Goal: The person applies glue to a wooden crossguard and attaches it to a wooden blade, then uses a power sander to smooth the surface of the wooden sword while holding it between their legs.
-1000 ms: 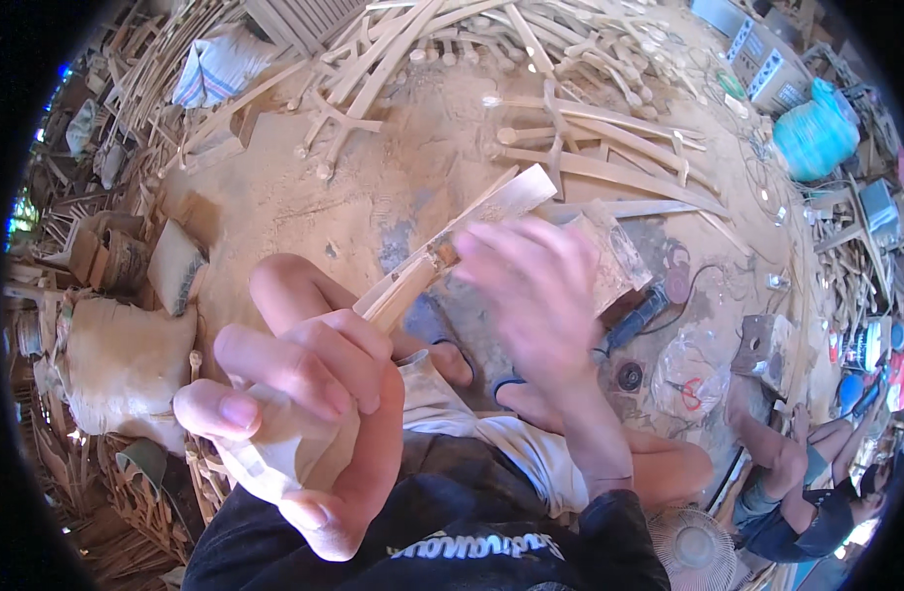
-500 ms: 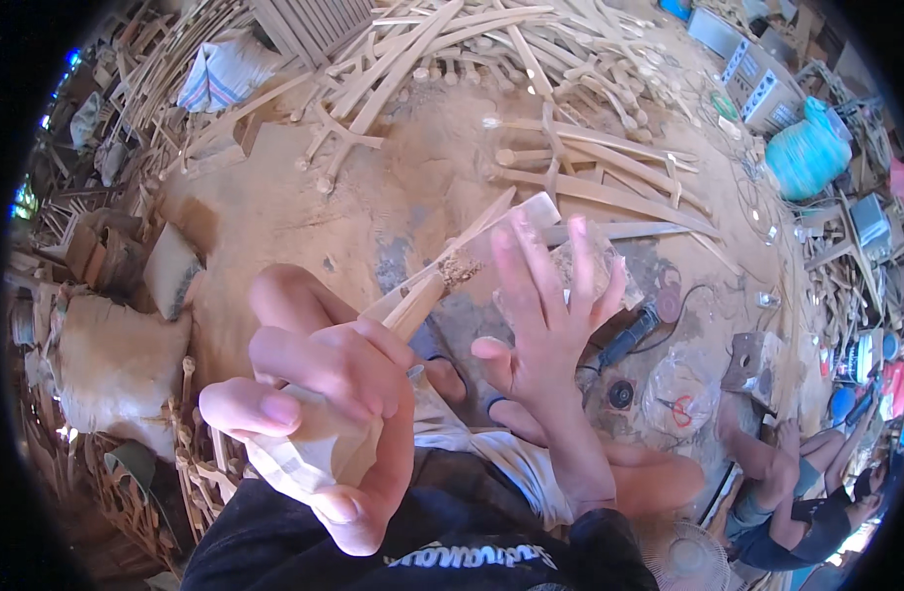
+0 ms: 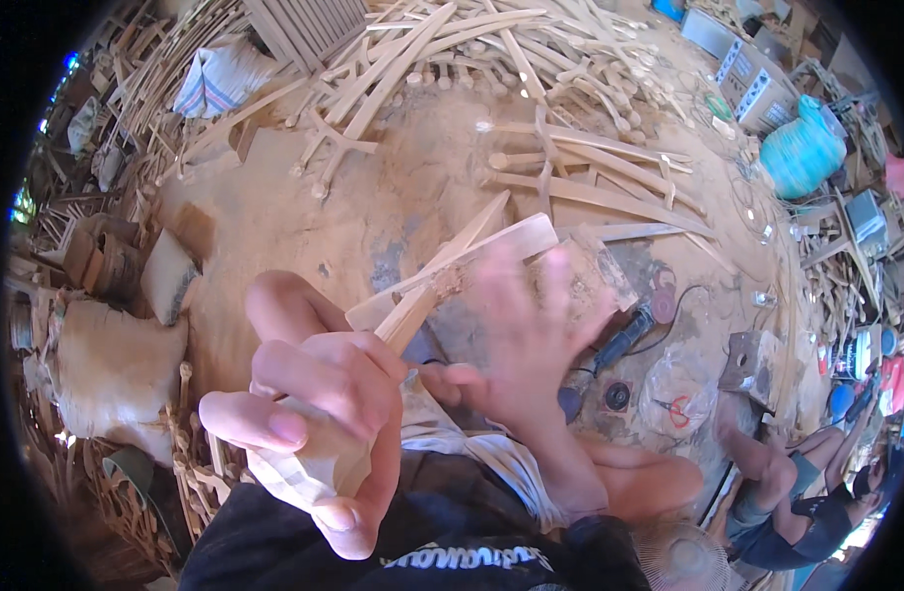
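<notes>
My left hand (image 3: 334, 379) grips a pale wooden sword (image 3: 309, 463) by its handle, with the faceted pommel poking out toward me. The sword's flat crossguard (image 3: 523, 242) lies slantwise beyond the hand, and its blade points away. Brown sawdust (image 3: 454, 282) sits where handle and crossguard meet. Smeared by motion, my right hand (image 3: 531, 360) is open with fingers spread, just right of that joint; it appears to hold nothing. Behind its fingers is a dust-covered block (image 3: 609, 276), partly hidden.
Several wooden swords (image 3: 609, 192) lie on the dusty floor ahead, with a larger heap (image 3: 422, 49) behind. A blue power tool (image 3: 624, 340) with a cord rests at right, near a plastic bag (image 3: 678, 394) holding red-handled scissors. Another person (image 3: 802, 492) sits at far right.
My right hand has swept nearer and slightly left, its fingers now blurred. More of the crossguard and the dusty block shows. The left hand keeps its grip, nearly still.
</notes>
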A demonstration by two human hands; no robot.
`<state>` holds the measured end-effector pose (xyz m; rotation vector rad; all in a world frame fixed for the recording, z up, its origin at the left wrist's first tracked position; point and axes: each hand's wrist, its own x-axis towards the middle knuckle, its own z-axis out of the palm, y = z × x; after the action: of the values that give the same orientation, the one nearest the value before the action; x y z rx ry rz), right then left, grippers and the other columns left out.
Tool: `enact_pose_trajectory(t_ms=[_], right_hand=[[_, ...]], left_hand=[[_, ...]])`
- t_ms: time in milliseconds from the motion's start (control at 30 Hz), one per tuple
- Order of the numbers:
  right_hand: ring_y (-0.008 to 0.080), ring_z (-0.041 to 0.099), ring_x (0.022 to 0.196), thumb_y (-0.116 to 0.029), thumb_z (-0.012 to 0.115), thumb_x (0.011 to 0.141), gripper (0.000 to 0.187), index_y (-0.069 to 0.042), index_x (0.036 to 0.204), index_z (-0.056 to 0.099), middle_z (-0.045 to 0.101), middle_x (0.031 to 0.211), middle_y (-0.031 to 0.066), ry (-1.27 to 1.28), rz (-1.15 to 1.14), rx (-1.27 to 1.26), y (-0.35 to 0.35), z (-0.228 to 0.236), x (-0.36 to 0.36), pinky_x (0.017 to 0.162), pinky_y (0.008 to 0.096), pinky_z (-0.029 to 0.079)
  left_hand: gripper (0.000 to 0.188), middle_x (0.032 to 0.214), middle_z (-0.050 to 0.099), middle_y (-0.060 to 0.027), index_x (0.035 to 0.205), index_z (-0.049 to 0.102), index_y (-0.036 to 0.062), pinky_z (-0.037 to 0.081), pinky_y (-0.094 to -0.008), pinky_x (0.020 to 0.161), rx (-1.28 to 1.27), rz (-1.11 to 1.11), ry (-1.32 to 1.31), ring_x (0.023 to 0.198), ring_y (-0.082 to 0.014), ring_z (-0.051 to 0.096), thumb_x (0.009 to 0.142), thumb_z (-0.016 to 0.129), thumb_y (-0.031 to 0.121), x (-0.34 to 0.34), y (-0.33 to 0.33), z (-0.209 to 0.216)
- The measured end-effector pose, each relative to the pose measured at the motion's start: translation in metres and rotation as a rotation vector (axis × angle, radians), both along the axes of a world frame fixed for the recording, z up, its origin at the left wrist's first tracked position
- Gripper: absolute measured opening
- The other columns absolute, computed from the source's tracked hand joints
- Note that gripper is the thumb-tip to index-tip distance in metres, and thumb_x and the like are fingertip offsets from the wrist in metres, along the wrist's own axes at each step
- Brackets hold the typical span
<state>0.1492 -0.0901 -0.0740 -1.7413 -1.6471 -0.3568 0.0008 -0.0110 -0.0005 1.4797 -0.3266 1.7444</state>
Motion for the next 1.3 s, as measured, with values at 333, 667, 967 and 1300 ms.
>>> enact_pose_trajectory(t_ms=[333,667,967,1300], right_hand=[[0.0246,0.061,0.139,-0.047,0.049,0.117,0.055,-0.004,0.14,0.073,0.068,0.149,0.0201,1.128,-0.253,-0.281,-0.079,-0.048,-0.001,0.115,0.0448,0.044],[0.0249,0.072,0.081,-0.02,0.065,0.112,0.031,-0.003,0.134,0.051,0.071,0.095,0.0146,2.301,0.303,-0.703,-0.157,0.03,0.017,0.07,0.0346,0.057],[0.0215,0.07,0.073,-0.017,0.066,0.109,0.032,-0.004,0.132,0.047,0.07,0.085,0.0138,2.052,0.523,-0.967,-0.198,-0.006,0.039,0.068,0.0323,0.054],[0.0222,0.075,0.104,-0.014,0.071,0.108,0.037,0.001,0.139,0.059,0.074,0.115,0.013,1.62,0.361,-1.094,-0.231,-0.042,0.062,0.095,0.0376,0.058]], left_hand=[[0.062,0.094,0.069,-0.0133,0.125,0.052,0.0075,0.052,-0.0374,0.054,-0.028,-0.015,0.09,0.059,-0.0198,0.061,0.087,0.093,0.034,-0.01,-0.026,-0.002],[0.071,0.145,0.063,-0.0178,0.139,0.068,0.0087,0.038,-0.0475,0.116,0.197,-0.464,1.14,0.138,-0.03,0.057,0.09,0.081,0.058,-0.001,-0.025,-0.002],[0.067,0.138,0.067,-0.0145,0.142,0.064,0.0038,0.048,-0.043,0.11,-1.36,-0.198,1.268,0.129,-0.0286,0.061,0.104,0.063,0.059,0.069,0.054,-0.186],[0.051,0.115,0.07,-0.0148,0.13,0.063,0.0005,0.059,-0.0462,0.092,-1.476,-0.838,0.279,0.098,-0.0312,0.07,0.109,0.055,0.046,0.114,0.022,-0.132]])
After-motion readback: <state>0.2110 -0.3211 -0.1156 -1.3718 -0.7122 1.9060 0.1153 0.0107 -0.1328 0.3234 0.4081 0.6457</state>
